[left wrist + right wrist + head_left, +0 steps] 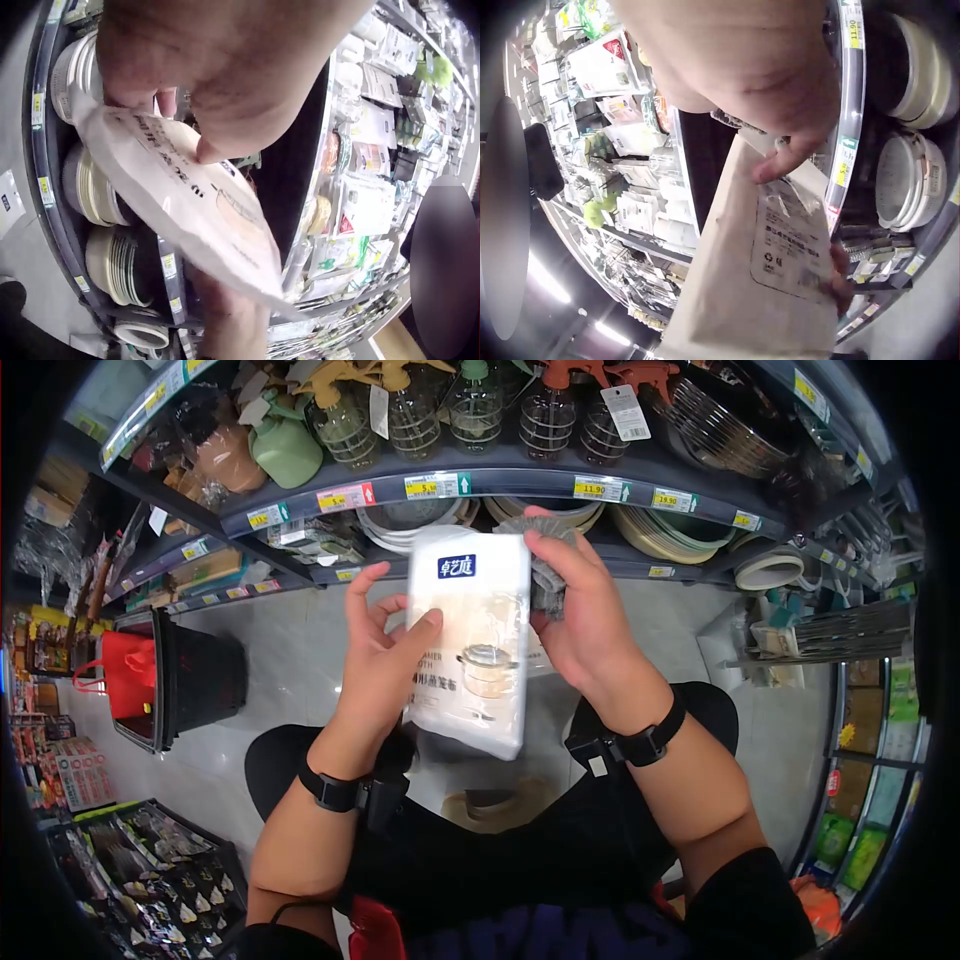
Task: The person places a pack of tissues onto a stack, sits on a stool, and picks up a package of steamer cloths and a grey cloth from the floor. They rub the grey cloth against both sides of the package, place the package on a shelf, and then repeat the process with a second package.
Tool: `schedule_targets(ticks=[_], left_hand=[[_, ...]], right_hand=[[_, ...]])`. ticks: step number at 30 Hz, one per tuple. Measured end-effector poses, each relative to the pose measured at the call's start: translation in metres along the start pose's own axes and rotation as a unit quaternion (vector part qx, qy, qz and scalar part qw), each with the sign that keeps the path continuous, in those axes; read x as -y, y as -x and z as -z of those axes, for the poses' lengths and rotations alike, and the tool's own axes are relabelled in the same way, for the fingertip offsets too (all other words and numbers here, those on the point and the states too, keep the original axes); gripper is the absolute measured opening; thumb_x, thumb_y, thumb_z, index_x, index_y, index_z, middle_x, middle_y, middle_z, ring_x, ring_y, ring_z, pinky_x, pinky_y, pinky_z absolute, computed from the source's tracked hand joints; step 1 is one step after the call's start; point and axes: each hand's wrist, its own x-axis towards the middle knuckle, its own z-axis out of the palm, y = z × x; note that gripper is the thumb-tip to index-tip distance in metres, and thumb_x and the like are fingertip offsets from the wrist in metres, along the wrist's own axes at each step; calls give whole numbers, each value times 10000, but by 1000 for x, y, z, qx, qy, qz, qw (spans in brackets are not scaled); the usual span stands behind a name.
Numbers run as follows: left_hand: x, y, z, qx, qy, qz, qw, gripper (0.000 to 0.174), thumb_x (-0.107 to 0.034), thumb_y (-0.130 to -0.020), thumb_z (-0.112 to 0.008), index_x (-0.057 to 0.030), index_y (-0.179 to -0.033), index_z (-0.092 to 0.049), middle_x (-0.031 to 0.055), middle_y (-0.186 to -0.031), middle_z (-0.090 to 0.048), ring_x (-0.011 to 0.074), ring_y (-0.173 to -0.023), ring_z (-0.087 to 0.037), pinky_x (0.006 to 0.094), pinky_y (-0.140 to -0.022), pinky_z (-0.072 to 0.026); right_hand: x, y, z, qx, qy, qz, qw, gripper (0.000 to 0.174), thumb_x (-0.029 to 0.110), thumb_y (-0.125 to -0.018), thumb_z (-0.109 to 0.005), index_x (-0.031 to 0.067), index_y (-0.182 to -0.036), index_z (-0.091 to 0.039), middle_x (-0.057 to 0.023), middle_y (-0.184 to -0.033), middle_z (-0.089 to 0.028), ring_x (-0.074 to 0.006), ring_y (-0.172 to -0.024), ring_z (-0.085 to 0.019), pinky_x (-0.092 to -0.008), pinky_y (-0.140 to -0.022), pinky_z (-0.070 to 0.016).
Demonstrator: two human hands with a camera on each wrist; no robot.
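A white plastic-wrapped package with a dark blue label and a steamer picture is held upright before the person's lap. The left hand grips its left side, thumb across the printed front. At the upper right edge is the right hand, its thumb near the corner, with a grey mesh-like item between palm and package. In the left wrist view the package tilts beneath the left hand. The right wrist view shows the package's printed back and the right hand at its top.
Shelves with price tags run across the front, holding spray bottles above and stacked basins below. A black basket with a red bag stands on the floor at left. Packaged goods hang at both sides.
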Motion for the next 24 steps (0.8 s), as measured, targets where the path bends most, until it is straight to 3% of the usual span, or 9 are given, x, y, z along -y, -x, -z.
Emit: schedule_targets(ticks=[1,2,5,6,10,15,16,19,24], left_hand=[[7,-1,2,-8,-52,-11,999,776,-11,-981,-737,-131,-1604,-290,192,-1405,-568,216,-1049,-720,320,-846,-628],[9,-1,1,34,-120,-5,992,601,-241,-1072,-672,-147,-1593,-388,166,-1418,-590,236,-1098,-704,372,-911,-622],[17,-3,-3,119,145,189,964,641,-498,-1110,-539,-142,-1621,-388,176,-1432,-586,298,-1143,-694,453,-970,-608],[15,4,-7,164,159,183,956,819,-709,-1082,-363,-111,-1642,-371,197,-1488,-565,355,-1294,-641,507,-1060,-567],[11,6,-14,261,346,228,872,981,-806,-1042,-260,-53,-1669,-314,191,-1630,-466,340,-1479,-509,500,-1191,-460],[8,8,-14,289,375,221,853,912,-711,-1082,-310,-3,-1657,-310,208,-1629,-470,356,-1481,-508,517,-1213,-433],[8,8,-13,296,384,219,847,879,-674,-1096,-330,8,-1650,-316,212,-1627,-472,359,-1480,-510,519,-1214,-432],[8,8,-7,285,352,208,867,740,-481,-1097,-465,32,-1620,-359,228,-1587,-516,367,-1432,-563,510,-1194,-463],[5,11,-2,255,287,244,891,674,-258,-1008,-565,78,-1568,-401,272,-1503,-581,396,-1338,-640,508,-1141,-526]], right_hand=[[0,3,0,12,-13,7,1000,406,249,-1061,-636,124,-1438,-557,-69,-1243,-697,-193,-1160,-683,-438,-981,-567],[0,4,1,26,-26,16,999,439,237,-1046,-663,134,-1453,-532,-62,-1220,-691,-191,-1141,-689,-431,-940,-593],[-5,3,0,52,-22,43,997,480,159,-1046,-655,107,-1485,-469,-117,-1249,-674,-243,-1129,-720,-436,-921,-650],[-7,4,-1,54,-5,55,997,488,160,-1047,-649,99,-1494,-460,-132,-1269,-675,-261,-1147,-722,-443,-947,-642],[-5,9,-5,69,56,116,989,511,129,-1051,-624,85,-1522,-431,-184,-1330,-664,-284,-1187,-718,-443,-961,-630],[2,7,4,90,134,225,961,417,113,-1053,-601,-13,-1441,-519,-204,-1287,-706,-284,-1207,-711,-406,-1032,-581],[6,6,6,101,118,222,963,350,120,-1051,-603,-50,-1356,-592,-193,-1247,-735,-251,-1169,-724,-364,-1046,-556],[16,8,9,97,78,167,978,258,99,-1018,-683,-9,-1251,-695,-76,-1156,-735,-114,-1053,-678,-275,-956,-528],[25,11,6,75,143,162,974,316,69,-983,-716,-21,-1286,-712,-84,-1199,-733,-116,-1069,-676,-278,-983,-525]])
